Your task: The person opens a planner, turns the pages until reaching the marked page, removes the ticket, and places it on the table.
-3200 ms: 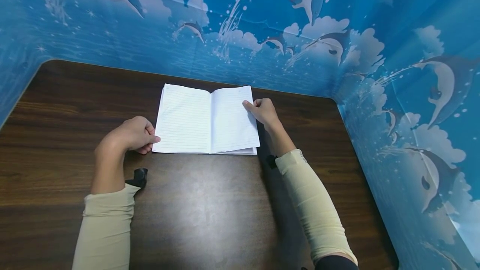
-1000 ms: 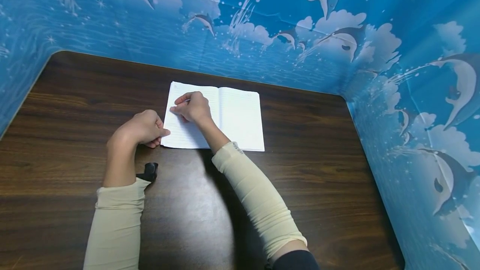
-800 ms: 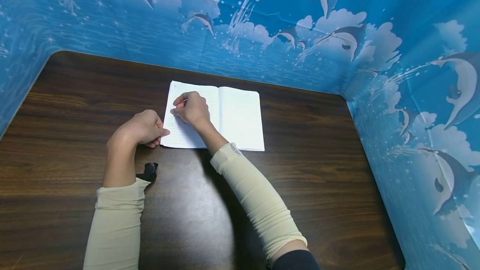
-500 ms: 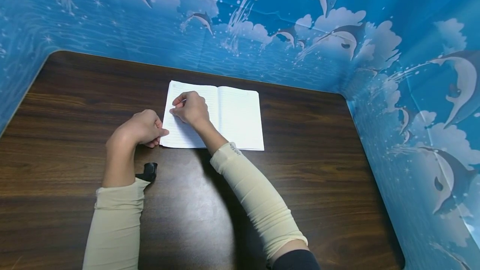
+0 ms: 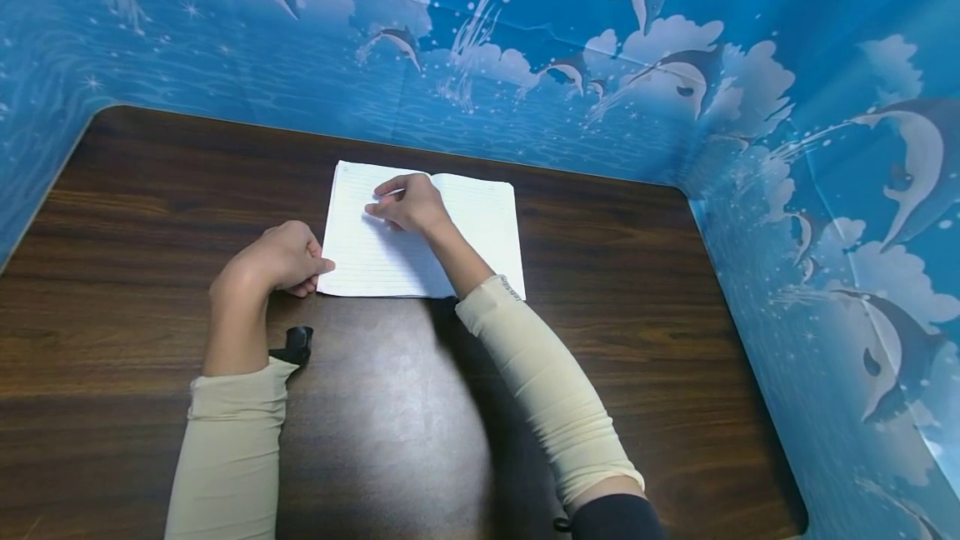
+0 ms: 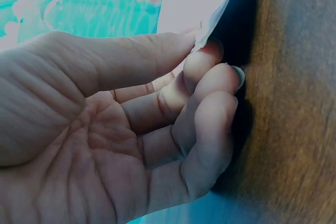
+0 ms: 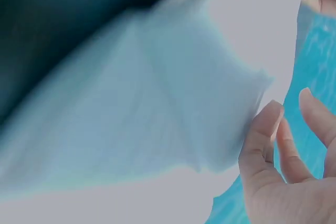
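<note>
head view: the right hand (image 5: 412,202), fingers parted, had shifted from the left side of the open notebook (image 5: 386,257) toward its spine, so that page seemed settled; the left hand (image 5: 277,259) pinched the near-left corner. the notebook lay near the far edge of the desk (image 5: 637,340), long axis roughly along it, spine pointing at it.

Parted fingers (image 7: 258,153), white notebook (image 7: 173,98), blue backdrop (image 7: 314,61)

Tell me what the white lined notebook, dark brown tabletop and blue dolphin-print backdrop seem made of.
White lined notebook: matte paper, judging by thin leaves bowing near the spine.
Dark brown tabletop: wood or wood-look laminate, satin, with streaky grain and soft glare.
Blue dolphin-print backdrop: probably fabric or plastic sheeting, slight sheen, visibly creased.
</note>
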`<action>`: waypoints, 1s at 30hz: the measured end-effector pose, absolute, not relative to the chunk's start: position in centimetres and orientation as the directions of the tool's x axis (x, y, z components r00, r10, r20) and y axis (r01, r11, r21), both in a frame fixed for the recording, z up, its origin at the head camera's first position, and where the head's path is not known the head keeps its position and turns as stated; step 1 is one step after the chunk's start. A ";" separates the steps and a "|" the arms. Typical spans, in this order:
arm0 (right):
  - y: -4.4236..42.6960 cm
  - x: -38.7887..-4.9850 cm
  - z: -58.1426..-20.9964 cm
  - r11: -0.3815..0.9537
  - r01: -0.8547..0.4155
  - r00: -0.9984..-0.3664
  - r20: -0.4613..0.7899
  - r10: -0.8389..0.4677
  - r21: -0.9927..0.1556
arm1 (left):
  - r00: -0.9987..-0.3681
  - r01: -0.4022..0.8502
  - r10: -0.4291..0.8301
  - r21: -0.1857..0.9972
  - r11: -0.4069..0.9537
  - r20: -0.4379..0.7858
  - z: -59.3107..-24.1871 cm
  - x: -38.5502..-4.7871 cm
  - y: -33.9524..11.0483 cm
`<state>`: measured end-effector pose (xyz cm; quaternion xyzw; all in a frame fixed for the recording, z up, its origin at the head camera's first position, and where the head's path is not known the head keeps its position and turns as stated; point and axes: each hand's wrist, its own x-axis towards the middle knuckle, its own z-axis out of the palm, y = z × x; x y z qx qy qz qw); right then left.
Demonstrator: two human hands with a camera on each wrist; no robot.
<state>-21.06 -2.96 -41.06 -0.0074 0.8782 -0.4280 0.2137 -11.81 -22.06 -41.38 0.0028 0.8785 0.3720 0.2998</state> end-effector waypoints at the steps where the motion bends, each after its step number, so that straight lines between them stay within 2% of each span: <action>1: -2.4 -21.3 -40.8 0.629 0.174 -0.908 -0.370 -0.195 -0.758 | -0.821 -0.218 0.228 0.656 0.723 -0.524 -41.4 -11.8 -22.0; 7: 1.1 -22.9 -39.8 0.613 0.200 -0.915 -0.369 -0.162 -0.765 | -0.821 -0.215 0.232 0.659 0.721 -0.522 -41.4 -11.9 -22.0; 10: 2.9 -23.6 -39.6 0.646 0.202 -0.921 -0.368 -0.131 -0.736 | -0.821 -0.212 0.236 0.660 0.721 -0.520 -41.4 -11.9 -22.0; 21: 9.4 -24.7 -40.8 0.809 0.219 -0.927 -0.375 -0.001 -0.545 | -0.823 -0.204 0.246 0.671 0.713 -0.511 -41.5 -11.8 -22.1; 30: 10.8 -24.2 -41.2 0.952 -0.027 -0.943 -0.308 -0.125 -0.306 | -0.829 -0.199 0.245 0.674 0.711 -0.503 -41.3 -11.7 -22.2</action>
